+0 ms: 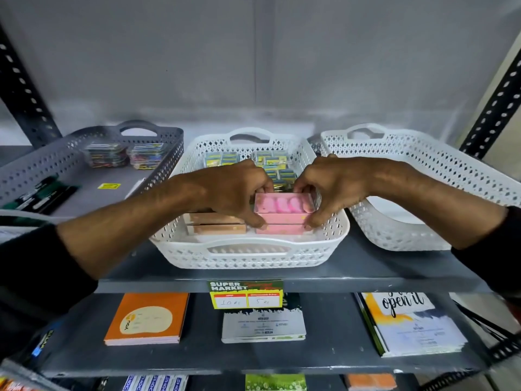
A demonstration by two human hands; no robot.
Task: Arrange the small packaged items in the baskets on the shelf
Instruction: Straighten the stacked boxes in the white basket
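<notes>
A stack of pink clear-lidded boxes [282, 214] stands at the front right of the middle white basket [248, 256]. My left hand [234, 193] grips its left side and my right hand [329, 184] grips its right side, fingers over the top box. Two peach-coloured boxes [217, 224] lie stacked just left of it, partly under my left hand. Several small yellow-and-blue packets [270, 165] fill the back of the same basket, partly hidden by my hands.
A grey basket [31, 176] at left holds two clear boxes of coloured clips [124, 155] and dark pens [42, 194]. A white basket [439, 170] stands at right. A price tag [245, 294] hangs on the shelf edge; notebooks [146, 318] lie on the shelf below.
</notes>
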